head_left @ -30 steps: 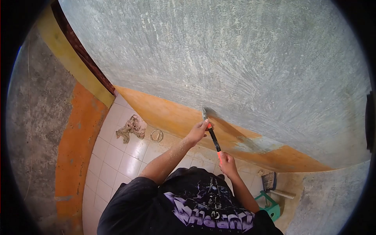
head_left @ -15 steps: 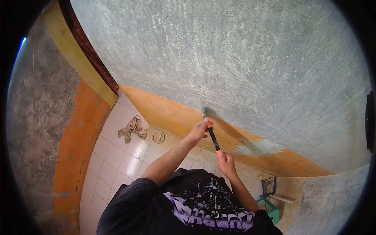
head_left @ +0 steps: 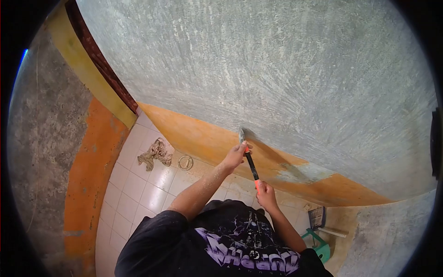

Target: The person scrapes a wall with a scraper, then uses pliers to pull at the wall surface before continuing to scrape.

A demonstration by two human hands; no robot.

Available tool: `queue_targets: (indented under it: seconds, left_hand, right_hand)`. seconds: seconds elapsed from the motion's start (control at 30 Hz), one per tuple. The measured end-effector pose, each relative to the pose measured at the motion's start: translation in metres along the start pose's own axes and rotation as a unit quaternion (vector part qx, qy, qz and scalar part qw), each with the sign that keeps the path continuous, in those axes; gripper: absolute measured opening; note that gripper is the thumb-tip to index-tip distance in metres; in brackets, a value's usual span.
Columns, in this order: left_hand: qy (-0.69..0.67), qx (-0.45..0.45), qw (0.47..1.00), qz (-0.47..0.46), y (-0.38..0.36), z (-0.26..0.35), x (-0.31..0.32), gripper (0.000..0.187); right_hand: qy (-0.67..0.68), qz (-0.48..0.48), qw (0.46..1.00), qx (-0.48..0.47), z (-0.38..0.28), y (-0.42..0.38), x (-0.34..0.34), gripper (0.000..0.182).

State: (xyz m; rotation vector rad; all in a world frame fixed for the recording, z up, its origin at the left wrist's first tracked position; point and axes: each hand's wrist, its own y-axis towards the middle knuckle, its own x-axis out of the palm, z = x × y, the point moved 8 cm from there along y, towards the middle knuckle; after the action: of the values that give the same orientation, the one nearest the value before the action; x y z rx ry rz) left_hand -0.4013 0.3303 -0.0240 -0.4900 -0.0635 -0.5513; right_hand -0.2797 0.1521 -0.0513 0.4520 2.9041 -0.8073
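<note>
A long-handled scraper (head_left: 252, 167) with a black and orange handle slants up toward the wall. My left hand (head_left: 236, 155) is closed around the upper part of the handle, just below the metal blade. Lower down, my right hand (head_left: 266, 195) grips the orange end. The blade's tip is at the grey scraped wall (head_left: 277, 74), close to the upper edge of the orange painted band (head_left: 194, 134); whether it touches cannot be made out. A shadow of the tool falls to its right.
On the tiled floor (head_left: 134, 189) to the left lie a crumpled rag (head_left: 155, 153) and a pale ring-shaped object (head_left: 185, 162). A green plastic stool (head_left: 322, 244) and a dark basket-like item (head_left: 317, 218) stand low on the right. A dark red frame (head_left: 99, 55) edges the wall.
The scraper's blade has shifted and turned slightly against the wall. Both hands keep their hold on the handle, and the view has moved a little.
</note>
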Motion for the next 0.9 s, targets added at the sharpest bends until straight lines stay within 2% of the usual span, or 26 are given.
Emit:
queue_targets:
  seconds: [0.1, 0.23, 0.4, 0.53, 0.8, 0.9]
  left_hand:
    - [0.008, 0.009, 1.0, 0.006, -0.002, 0.001, -0.003, 0.057]
    - [-0.047, 0.001, 0.999, 0.0, 0.001, -0.019, 0.006, 0.055]
    - [-0.033, -0.022, 0.997, -0.065, -0.019, -0.034, 0.045, 0.051]
    - [-0.008, -0.024, 0.996, -0.085, -0.037, -0.044, 0.082, 0.048]
    - [0.047, -0.049, 0.986, -0.155, -0.076, -0.105, 0.211, 0.046]
    - [0.056, -0.072, 0.979, -0.182, -0.096, -0.136, 0.274, 0.05]
  right_hand:
    - [-0.006, 0.006, 1.0, -0.016, 0.007, 0.0, 0.008, 0.045]
    - [0.054, -0.028, 0.998, 0.011, 0.016, -0.01, 0.011, 0.043]
    - [0.066, -0.046, 0.996, 0.035, 0.042, -0.036, -0.022, 0.038]
    - [0.078, -0.027, 0.997, 0.004, 0.057, -0.063, -0.057, 0.035]
    - [0.101, -0.004, 0.995, -0.014, 0.134, -0.15, -0.154, 0.028]
    - [0.145, 0.01, 0.989, 0.039, 0.166, -0.205, -0.194, 0.024]
